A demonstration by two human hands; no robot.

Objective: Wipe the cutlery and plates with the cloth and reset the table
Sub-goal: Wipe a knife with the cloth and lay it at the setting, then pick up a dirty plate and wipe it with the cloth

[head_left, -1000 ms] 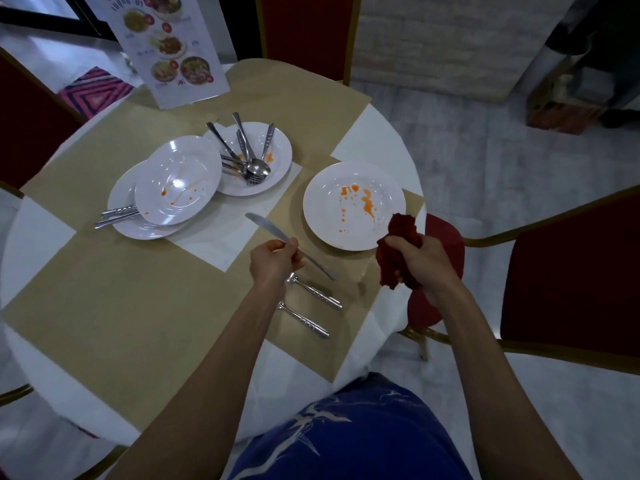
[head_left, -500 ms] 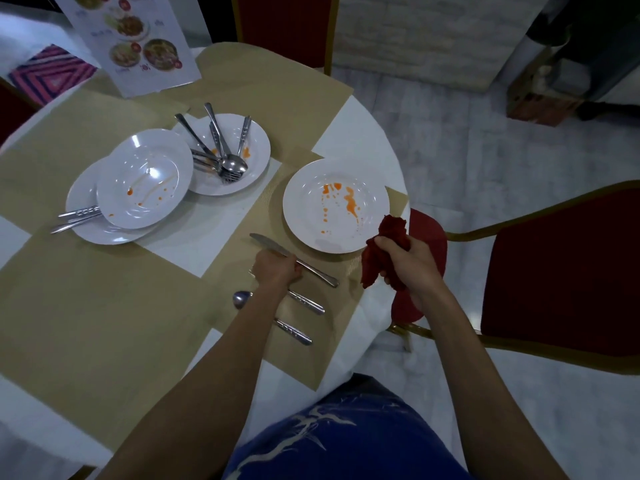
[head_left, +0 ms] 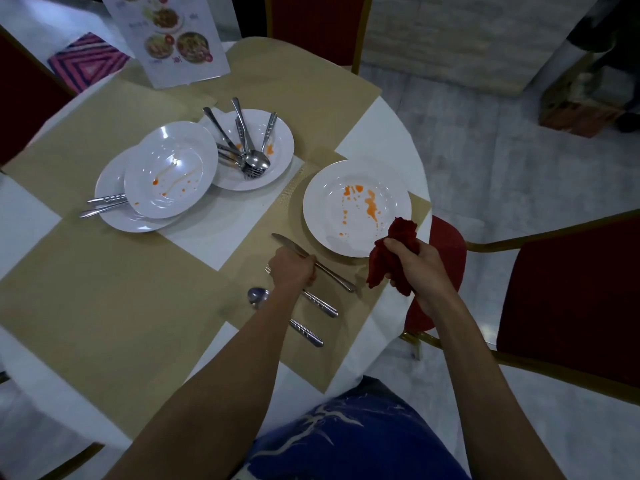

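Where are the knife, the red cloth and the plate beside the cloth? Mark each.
knife (head_left: 286, 242): head view, on the blade.
red cloth (head_left: 401, 232): head view, on the bunched top.
plate (head_left: 320, 206): head view, on its bare left rim.

No writing can be read. The menu card, standing at the far edge of the table, carries small dark lettering beside its food photos, but it is too blurred to make out. Its small red round marks are equally illegible.
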